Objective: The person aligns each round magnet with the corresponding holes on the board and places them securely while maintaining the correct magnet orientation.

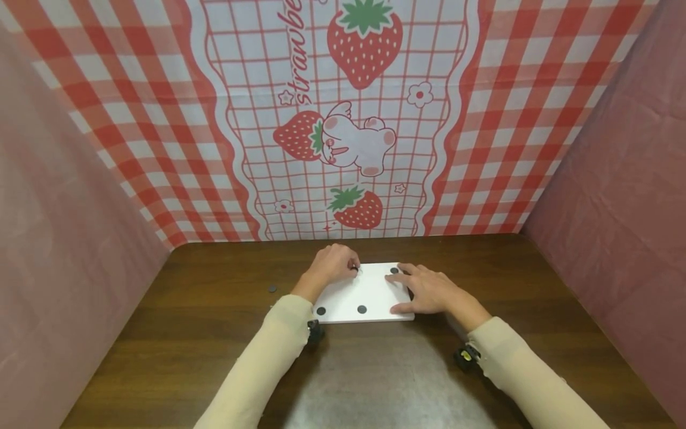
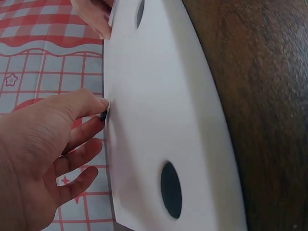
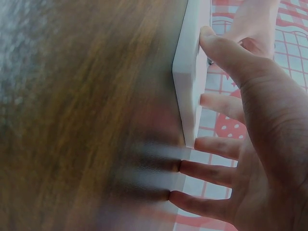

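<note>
A flat white slab [image 1: 370,292] lies on the table, with black round discs on its top. Two discs sit along the near edge, at the left corner [image 1: 321,311] and the middle [image 1: 362,309]; a third disc [image 1: 394,271] is by the far right corner. Over the far edge, my left hand [image 1: 334,262] pinches a small dark disc [image 2: 103,115] between thumb and forefinger, at the slab's surface. With spread fingers, my right hand [image 1: 429,290] rests on the slab's right end, thumb and some fingertips touching it in the right wrist view.
Left of the slab, another dark disc [image 1: 272,289] lies loose on the brown wooden table [image 1: 214,333]. A red-and-white strawberry cloth [image 1: 343,119] hangs behind. Pink cloth walls [image 1: 616,179] stand at both sides.
</note>
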Demonstrator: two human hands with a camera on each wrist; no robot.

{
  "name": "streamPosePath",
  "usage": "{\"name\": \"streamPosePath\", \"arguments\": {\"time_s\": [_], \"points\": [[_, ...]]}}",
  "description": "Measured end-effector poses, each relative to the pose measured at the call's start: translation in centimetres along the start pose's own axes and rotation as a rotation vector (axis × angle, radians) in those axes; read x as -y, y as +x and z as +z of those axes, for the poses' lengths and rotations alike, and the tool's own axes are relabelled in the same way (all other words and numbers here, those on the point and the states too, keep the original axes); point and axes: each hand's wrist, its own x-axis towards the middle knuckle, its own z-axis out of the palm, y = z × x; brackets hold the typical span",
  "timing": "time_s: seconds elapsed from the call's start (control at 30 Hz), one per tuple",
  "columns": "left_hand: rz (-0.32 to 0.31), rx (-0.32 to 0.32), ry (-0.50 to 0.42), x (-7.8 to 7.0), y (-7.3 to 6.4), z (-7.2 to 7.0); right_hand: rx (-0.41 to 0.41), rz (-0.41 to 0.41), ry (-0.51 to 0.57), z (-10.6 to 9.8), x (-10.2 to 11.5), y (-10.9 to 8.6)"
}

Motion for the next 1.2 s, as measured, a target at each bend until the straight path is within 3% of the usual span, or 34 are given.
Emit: {"name": "streamPosePath", "arguments": {"time_s": [0.7, 1.2], "points": [[-0.022, 0.044, -0.032, -0.93, 0.23, 0.41, 0.003, 0.004, -0.007, 0.01, 0.07, -0.04], [-0.031, 0.026, -0.029, -0.98, 0.06, 0.60, -0.004, 0.004, -0.012, 0.11, -0.04, 0.10]]}}
